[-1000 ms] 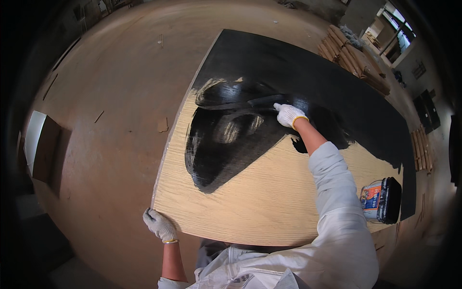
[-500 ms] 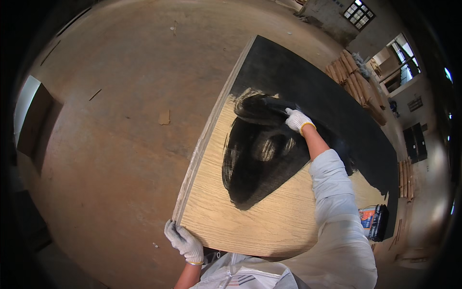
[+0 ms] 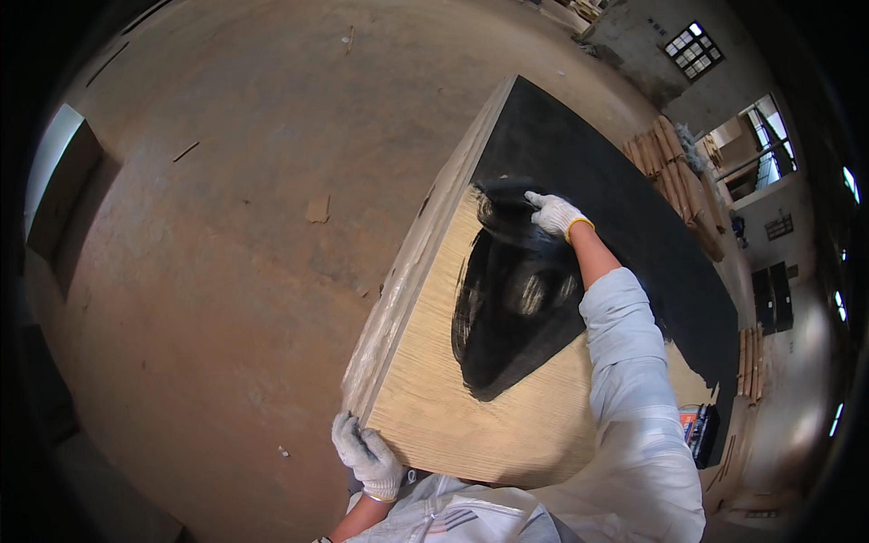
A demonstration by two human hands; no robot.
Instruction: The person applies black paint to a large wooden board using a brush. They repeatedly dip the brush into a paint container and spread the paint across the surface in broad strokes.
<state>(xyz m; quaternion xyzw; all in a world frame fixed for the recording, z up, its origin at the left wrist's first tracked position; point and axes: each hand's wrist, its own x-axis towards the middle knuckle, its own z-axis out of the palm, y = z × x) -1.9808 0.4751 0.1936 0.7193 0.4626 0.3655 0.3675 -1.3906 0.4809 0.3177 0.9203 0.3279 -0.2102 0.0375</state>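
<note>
A large wood-grain board [image 3: 425, 398] lies before me, its far part covered in black paint [image 3: 579, 154]. A wet, streaky black patch [image 3: 520, 335] reaches toward me over the bare wood. My right hand [image 3: 557, 215], in a white knit glove with a yellow cuff, is closed low over the wet paint near its far left part. Whatever it grips is dark and merges with the black. My left hand [image 3: 367, 457], gloved too, is curled around the board's near left corner. A black container with an orange and blue label [image 3: 699, 434] stands at the near right, partly behind my sleeve.
The board's thick, layered edge [image 3: 407, 290] runs along the left side. A brown floor [image 3: 244, 271] with scraps, including a piece of cardboard [image 3: 319, 209], spreads to the left. Bundled brown lengths [image 3: 679, 176] lie beyond the right edge. A pale-topped box [image 3: 68, 185] stands far left.
My right hand has moved left across the painted area, smearing the wet paint near the left edge. The view has shifted slightly; my left hand remains at the corner.
</note>
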